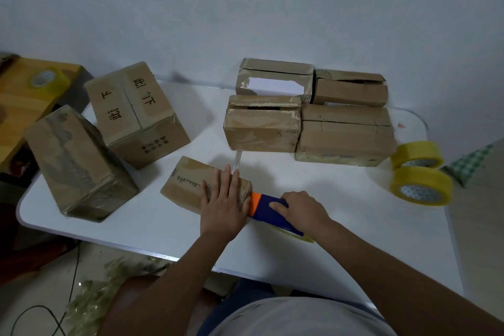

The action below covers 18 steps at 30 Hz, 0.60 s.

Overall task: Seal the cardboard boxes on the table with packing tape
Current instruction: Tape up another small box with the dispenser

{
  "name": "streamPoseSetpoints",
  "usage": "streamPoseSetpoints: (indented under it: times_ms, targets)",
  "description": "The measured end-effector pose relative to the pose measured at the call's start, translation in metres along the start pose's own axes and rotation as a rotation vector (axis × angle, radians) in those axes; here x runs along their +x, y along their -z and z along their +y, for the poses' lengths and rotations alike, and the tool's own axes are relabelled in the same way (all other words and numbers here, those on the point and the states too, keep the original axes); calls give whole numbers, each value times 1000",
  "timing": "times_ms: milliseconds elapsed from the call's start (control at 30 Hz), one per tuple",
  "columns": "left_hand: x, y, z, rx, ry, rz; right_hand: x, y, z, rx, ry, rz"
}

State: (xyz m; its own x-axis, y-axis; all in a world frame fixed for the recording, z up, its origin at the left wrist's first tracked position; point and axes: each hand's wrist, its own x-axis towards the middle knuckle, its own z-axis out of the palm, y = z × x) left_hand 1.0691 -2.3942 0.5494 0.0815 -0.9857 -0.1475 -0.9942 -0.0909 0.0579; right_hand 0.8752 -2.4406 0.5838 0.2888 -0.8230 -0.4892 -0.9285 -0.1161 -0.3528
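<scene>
A small cardboard box (188, 184) lies near the middle of the white table (152, 224). My left hand (225, 204) presses flat on its right end, fingers straight. My right hand (302, 209) grips a blue and orange tape dispenser (270, 211) whose orange end touches the box's right edge. A strip of clear tape (237, 162) runs from the box's far side toward the boxes behind.
Two larger boxes (81, 163) (136, 114) stand tilted at the left. Several small boxes (311, 112) are grouped at the back right. Two yellow tape rolls (420, 172) sit at the right edge. Another roll (46, 80) lies on a wooden stand at far left.
</scene>
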Motion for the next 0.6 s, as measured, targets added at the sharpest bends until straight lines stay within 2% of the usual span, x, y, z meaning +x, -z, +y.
streamPoseSetpoints:
  times_ms: [133, 200, 300, 400, 500, 567, 600]
  targets:
    - [-2, -3, -5, 1, -32, -12, 5, 8, 10, -236, -60, -57]
    - [-2, -4, -8, -8, -48, -20, 4, 11, 27, -245, -127, -58]
    - [1, -4, -12, -9, -100, -67, 2, 13, 37, -197, -147, 86]
    - [6, 4, -25, 8, -322, -130, 8, 7, 29, -161, -91, 200]
    - [7, 18, -40, 60, -480, -117, 11, -9, 21, -6, -31, 89]
    - [-1, 23, -48, 1, -472, -35, 11, -18, 18, 86, -11, -16]
    - [-6, 23, -53, -47, -447, -15, 11, -21, 17, 76, 15, -17]
